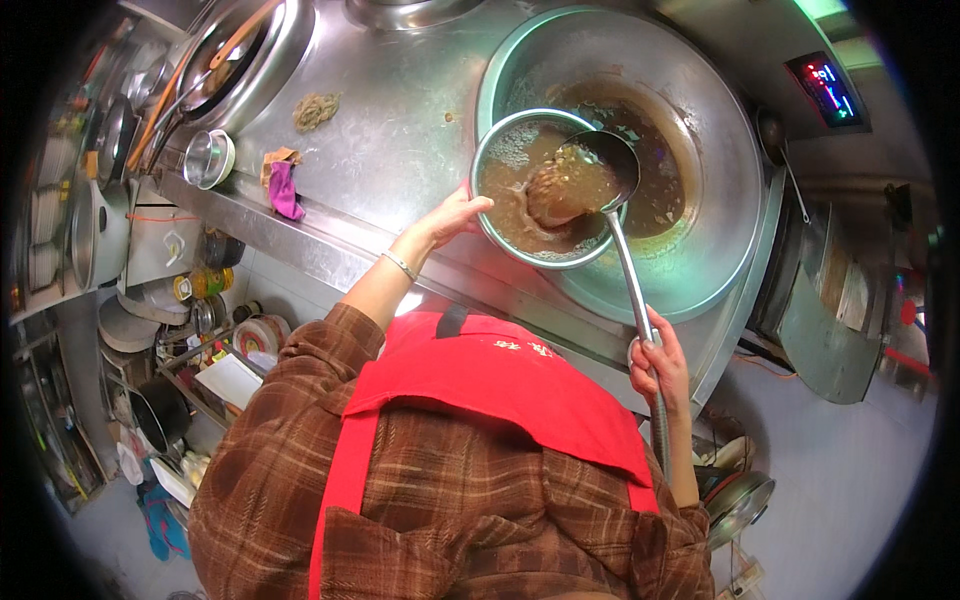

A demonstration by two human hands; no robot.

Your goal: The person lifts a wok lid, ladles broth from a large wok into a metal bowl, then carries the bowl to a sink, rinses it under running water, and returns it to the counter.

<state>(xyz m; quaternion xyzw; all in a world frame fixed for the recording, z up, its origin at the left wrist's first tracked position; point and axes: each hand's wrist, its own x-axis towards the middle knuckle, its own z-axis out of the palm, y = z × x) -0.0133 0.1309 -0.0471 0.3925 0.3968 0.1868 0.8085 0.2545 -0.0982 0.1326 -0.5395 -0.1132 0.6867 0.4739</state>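
My left hand (457, 214) grips the rim of a round metal pot (551, 264) at its left side, thumb over the edge. Brown, foamy broth (517, 150) fills much of the pot. My right hand (661, 361) is closed around the long handle of a steel ladle (628, 176). The ladle's bowl is tilted over the pot, and brown liquid with small bits runs from it into the broth. Under and behind the pot lies a very large wok (720, 150), with more brown liquid (652, 180) pooled in its bottom.
On the steel counter (382, 105) lie a scouring pad (316, 111) and a purple and brown cloth (283, 184). Small bowls (210, 159) stand at its left edge. Further left is a second wok (289, 45) with long-handled tools. A lit digital display (829, 90) is at upper right.
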